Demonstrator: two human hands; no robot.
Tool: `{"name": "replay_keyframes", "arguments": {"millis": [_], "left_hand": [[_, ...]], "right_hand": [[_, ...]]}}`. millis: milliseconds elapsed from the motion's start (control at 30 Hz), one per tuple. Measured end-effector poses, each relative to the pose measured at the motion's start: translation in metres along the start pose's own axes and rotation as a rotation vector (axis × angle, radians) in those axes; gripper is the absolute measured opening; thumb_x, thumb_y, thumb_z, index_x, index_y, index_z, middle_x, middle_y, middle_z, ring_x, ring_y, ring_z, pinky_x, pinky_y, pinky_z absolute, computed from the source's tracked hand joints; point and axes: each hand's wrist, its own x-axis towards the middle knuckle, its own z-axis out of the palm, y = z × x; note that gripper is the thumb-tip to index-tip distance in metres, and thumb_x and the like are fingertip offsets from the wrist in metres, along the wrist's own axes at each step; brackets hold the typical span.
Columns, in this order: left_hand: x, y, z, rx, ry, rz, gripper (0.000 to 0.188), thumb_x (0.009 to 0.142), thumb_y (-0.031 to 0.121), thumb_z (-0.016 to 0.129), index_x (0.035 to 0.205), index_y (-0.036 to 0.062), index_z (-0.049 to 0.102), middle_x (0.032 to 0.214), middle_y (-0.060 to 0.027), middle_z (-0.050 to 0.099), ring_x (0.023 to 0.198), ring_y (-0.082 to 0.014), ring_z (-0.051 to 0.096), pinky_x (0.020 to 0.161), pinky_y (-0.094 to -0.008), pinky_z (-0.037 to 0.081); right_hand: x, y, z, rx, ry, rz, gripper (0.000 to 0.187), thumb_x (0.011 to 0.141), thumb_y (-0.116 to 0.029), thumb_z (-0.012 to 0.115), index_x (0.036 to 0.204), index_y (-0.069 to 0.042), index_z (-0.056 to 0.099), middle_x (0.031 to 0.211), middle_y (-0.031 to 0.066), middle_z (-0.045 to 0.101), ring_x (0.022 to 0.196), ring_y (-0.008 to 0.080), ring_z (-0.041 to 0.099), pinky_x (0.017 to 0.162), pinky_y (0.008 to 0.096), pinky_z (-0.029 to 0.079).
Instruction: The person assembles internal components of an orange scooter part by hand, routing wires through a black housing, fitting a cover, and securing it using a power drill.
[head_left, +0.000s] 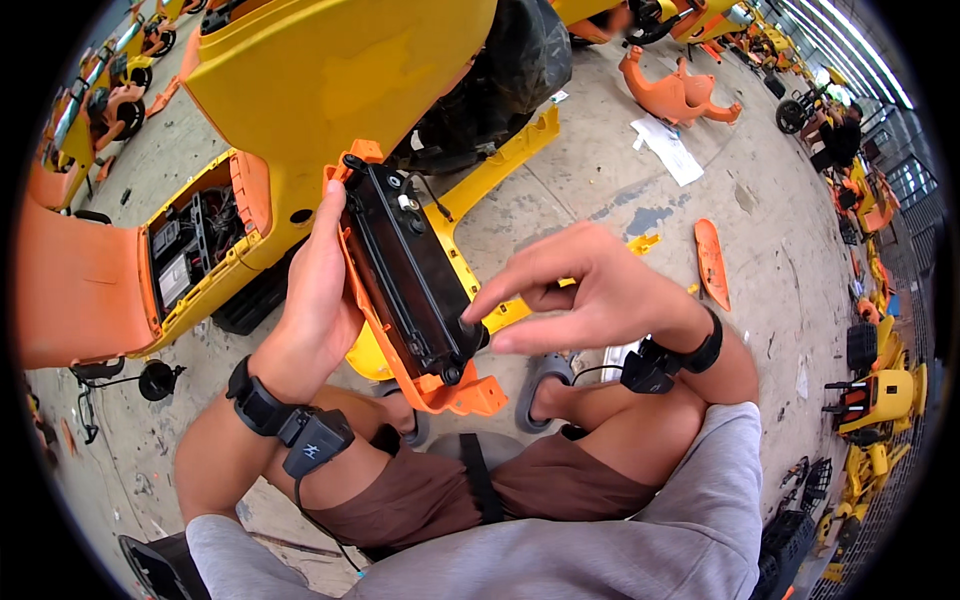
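Observation:
My left hand (322,285) grips the left edge of an orange plastic housing (462,396), its thumb lying along the rim. Set in that housing is a long black unit (412,265) with fittings near its upper end, tilted and held above my lap. My right hand (590,290) is at the lower right end of the black unit, thumb and index finger apart. A dark rounded corner piece shows between those fingertips; whether they touch it I cannot tell. Both wrists wear black straps with small devices.
Ahead stands a large yellow scooter body (320,90) with an open compartment (195,240) of wiring at left. A yellow strip panel (510,160), an orange curved part (680,90), white paper (668,150) and an orange elongated piece (711,264) lie on the concrete floor. More scooters line both sides.

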Motion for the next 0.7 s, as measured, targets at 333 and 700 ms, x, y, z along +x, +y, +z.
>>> {"name": "replay_keyframes", "arguments": {"millis": [333, 700], "left_hand": [[0.005, -0.001, -0.008, 0.024, 0.019, 0.044, 0.045, 0.107, 0.047, 0.048, 0.126, 0.0086, 0.062, 0.109, -0.0052, 0.072, 0.095, -0.0165, 0.07, 0.087, -0.0343, 0.059], [0.015, -0.005, -0.009, 0.013, 0.046, 0.076, 0.044, 0.107, 0.046, 0.048, 0.127, 0.0091, 0.062, 0.109, -0.0056, 0.071, 0.097, -0.0179, 0.069, 0.088, -0.0367, 0.058]], "right_hand": [[0.002, 0.015, 0.02, -0.163, 0.066, -0.349, 0.018, 0.084, -0.012, 0.08, 0.102, -0.01, 0.079, 0.072, 0.0047, 0.066, 0.057, 0.0207, 0.059, 0.052, 0.0334, 0.044], [-0.002, 0.017, 0.026, -0.216, 0.093, -0.11, 0.014, 0.089, -0.023, 0.075, 0.093, -0.01, 0.071, 0.058, 0.0049, 0.055, 0.052, 0.0222, 0.056, 0.051, 0.034, 0.043]]}}
